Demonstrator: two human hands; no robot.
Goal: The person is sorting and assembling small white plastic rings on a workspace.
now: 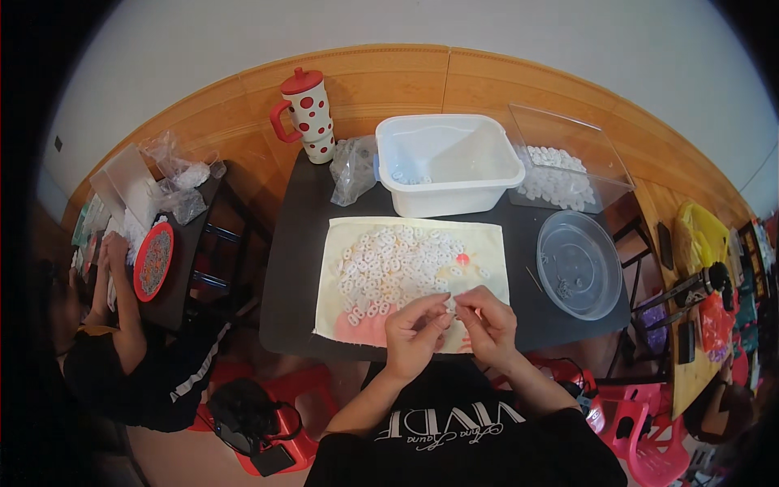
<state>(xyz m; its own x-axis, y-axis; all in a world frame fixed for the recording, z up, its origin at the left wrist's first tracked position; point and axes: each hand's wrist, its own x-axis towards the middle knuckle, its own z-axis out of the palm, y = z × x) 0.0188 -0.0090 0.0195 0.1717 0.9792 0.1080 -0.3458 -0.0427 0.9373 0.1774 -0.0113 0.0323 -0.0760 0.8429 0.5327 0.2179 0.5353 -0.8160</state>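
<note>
I see my left hand (415, 329) and right hand (487, 323) each with a narrow pinching grip on one small white plastic ring (449, 304), close over the pale yellow cloth (487, 239) whose ring heap (389, 268) lies at eleven o'clock, within reach on the black table (296, 252).

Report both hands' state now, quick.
Left hand: pinched shut on a small white piece.
Right hand: pinched shut on the same piece.

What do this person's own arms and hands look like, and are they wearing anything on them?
Both forearms come in bare from the lower edge. The left hand and the right hand are bare too: no gloves, and no watch or ring that I can make out. The black top with pale lettering seems to leave the forearms uncovered.
</note>
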